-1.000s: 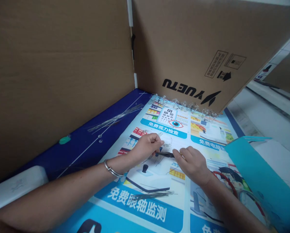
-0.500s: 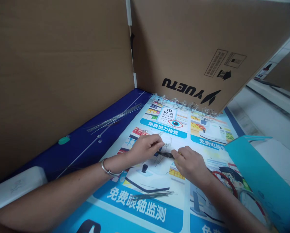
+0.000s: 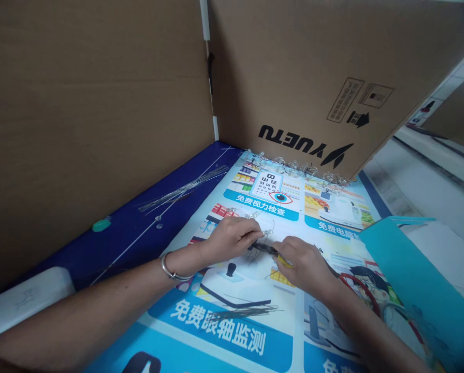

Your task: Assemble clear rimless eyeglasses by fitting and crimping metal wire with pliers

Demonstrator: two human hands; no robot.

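Two bare hands meet above the blue printed worktop (image 3: 299,331) as I watch from a distance through the head camera. The left hand (image 3: 235,238), a metal bangle (image 3: 171,274) at its wrist, has thumb and forefinger drawn narrow on what I take to be a beaded wire (image 3: 269,233), its clear beads showing just past the fingertips; I judge the pinch is meant to steady so slight a piece. The right hand (image 3: 305,264) has its fingers wrapped around the yellow handle of the pliers (image 3: 266,249), whose dark nose points in toward the left fingertips, probably to work right beside that grip. Whether the jaws have closed on metal I cannot tell, because the left hand hides the tip. Nearer the camera, a loose bundle of thin wires (image 3: 247,312) lies flat, likely placed for easy reach, while a second sheaf (image 3: 185,189) rests on the dark blue strip farther off to the left. Clear beaded pieces (image 3: 302,168) line the foot of the upright cardboard panel (image 3: 278,67) marked YUETU, apparently grouped there to sit out of the hands' way. Another cardboard wall (image 3: 100,103) stands at an angle to it, perhaps to stop small parts straying.
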